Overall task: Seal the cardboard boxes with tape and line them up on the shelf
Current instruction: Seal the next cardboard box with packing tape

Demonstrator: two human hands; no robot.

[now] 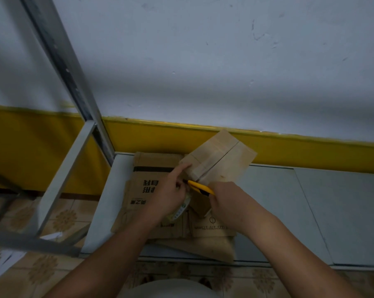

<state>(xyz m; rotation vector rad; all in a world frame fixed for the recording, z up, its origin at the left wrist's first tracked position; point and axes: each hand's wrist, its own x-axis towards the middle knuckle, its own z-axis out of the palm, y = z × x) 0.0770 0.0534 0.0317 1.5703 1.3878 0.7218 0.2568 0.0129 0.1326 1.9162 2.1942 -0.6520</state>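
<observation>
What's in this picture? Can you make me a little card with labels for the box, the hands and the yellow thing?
small box: tilted, pale tape strips on top, over the flat cardboard
left grip: left hand, forefinger touching the small box; what the curled fingers hold is unclear
right grip: right hand holds the yellow knife
knife tip: at the box's near edge, by the seam
shelf: grey, under the cardboard

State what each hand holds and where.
Right hand grips the yellow knife by its rear handle. Left hand presses a forefinger on the small box; its grip cannot be told.
</observation>
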